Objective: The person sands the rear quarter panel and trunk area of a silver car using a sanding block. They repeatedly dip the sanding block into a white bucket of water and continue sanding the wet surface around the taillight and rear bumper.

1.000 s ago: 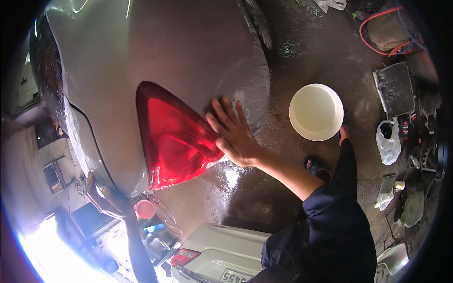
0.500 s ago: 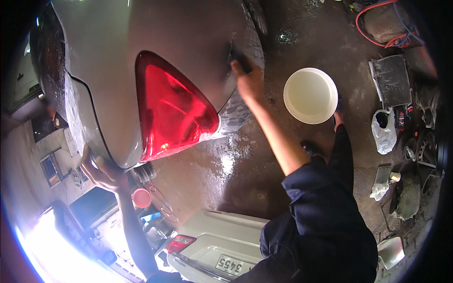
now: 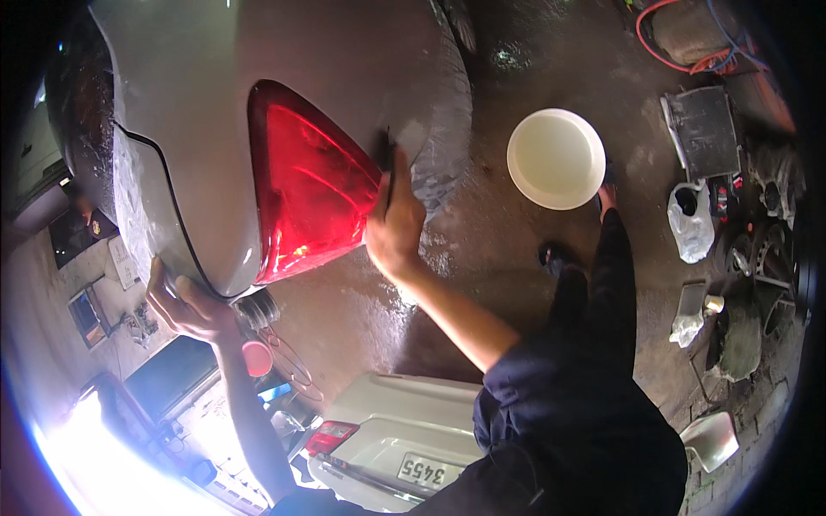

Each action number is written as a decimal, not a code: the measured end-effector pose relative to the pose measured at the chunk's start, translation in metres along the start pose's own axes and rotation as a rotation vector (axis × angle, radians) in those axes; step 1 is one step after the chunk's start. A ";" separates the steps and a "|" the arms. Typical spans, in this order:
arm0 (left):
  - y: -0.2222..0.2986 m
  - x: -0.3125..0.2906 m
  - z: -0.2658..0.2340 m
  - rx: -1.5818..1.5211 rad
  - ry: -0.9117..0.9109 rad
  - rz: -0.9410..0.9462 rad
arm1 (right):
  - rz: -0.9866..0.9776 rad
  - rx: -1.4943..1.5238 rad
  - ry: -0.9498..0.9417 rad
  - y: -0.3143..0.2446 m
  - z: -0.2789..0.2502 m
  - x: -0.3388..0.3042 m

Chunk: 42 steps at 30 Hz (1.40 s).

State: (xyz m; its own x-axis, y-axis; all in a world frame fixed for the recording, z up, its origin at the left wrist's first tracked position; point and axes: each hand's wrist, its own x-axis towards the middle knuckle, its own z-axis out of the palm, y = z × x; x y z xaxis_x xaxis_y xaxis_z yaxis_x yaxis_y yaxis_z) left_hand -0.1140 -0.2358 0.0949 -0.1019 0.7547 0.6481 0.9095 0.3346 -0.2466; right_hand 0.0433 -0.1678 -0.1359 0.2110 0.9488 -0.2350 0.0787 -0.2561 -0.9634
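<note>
A grey car body panel (image 3: 335,52) fills the upper left, with a red triangular tail light (image 3: 310,189) set in it. My right hand (image 3: 397,225) is at the light's right corner, closed on a thin dark pad (image 3: 385,159) pressed to the panel's edge; its exact kind is hard to make out. Clear plastic sheeting (image 3: 443,146) hangs beyond that hand. My left hand (image 3: 191,308) lies on the panel's lower left corner, its fingers apart and holding nothing. A black seam runs along the panel just above it.
A white bucket (image 3: 556,159) of cloudy liquid stands on the wet floor, by my foot. A white car (image 3: 387,430) is parked behind me. Along the right lie a plastic bag (image 3: 691,228), a dark panel (image 3: 704,129) and red and blue hoses (image 3: 662,56).
My right hand has moved left and down with the dark pad, from the panel's far right side to the tail light's corner. My left hand stays on the panel's corner.
</note>
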 end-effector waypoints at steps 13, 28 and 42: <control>0.004 0.003 0.001 0.028 0.018 -0.033 | -0.172 -0.045 0.061 0.007 -0.008 0.010; 0.002 0.004 0.005 -0.037 0.035 0.003 | 0.137 0.236 -0.002 0.045 -0.023 0.101; 0.005 0.005 -0.003 -0.033 0.053 0.031 | 0.174 0.208 -0.340 0.012 -0.017 0.020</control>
State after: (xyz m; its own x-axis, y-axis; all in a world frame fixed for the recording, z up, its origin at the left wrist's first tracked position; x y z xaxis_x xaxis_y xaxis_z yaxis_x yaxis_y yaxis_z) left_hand -0.1092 -0.2317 0.0990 -0.0525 0.7334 0.6778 0.9247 0.2920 -0.2443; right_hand 0.0646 -0.1549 -0.1500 -0.1322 0.9104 -0.3920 -0.1346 -0.4083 -0.9029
